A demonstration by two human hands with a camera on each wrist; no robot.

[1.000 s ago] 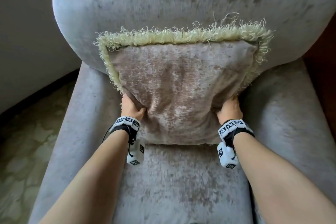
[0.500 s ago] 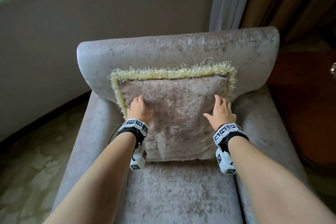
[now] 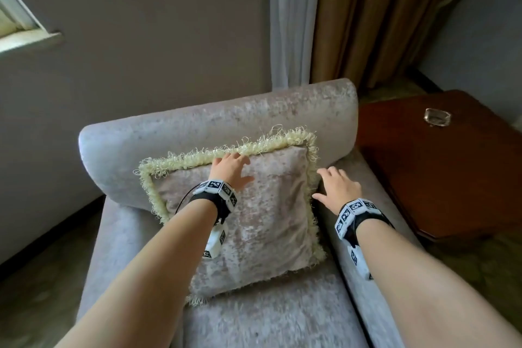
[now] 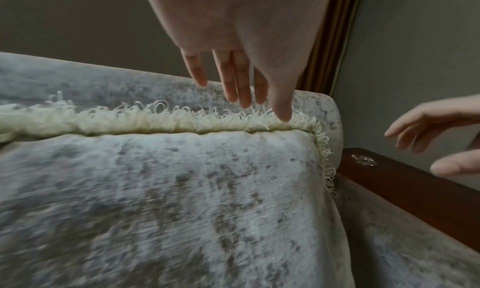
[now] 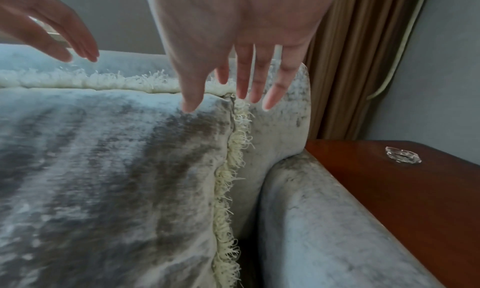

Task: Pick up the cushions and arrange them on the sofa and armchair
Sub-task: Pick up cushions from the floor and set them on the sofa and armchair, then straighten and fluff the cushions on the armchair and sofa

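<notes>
A pinkish-grey velvet cushion (image 3: 262,220) with a cream fringe (image 4: 155,121) stands on the armchair seat and leans against the backrest (image 3: 197,124). My left hand (image 3: 230,168) lies open over the cushion's top edge, its straight fingers (image 4: 241,82) reaching the fringe. My right hand (image 3: 336,186) is open with spread fingers (image 5: 259,82) just off the cushion's upper right edge, above the right armrest (image 5: 324,220). I cannot tell whether it touches the cushion. Neither hand holds anything.
A dark wooden side table (image 3: 452,172) stands right against the armchair, with a glass ashtray (image 3: 437,117) on it. Brown and white curtains (image 3: 353,22) hang behind the backrest. A grey wall and window sill (image 3: 28,39) are on the left, patterned carpet below.
Both hands let go of the cushion's lower sides and slid up. The left now reaches the top fringe and the right has moved off the right edge. My view has pulled back.
</notes>
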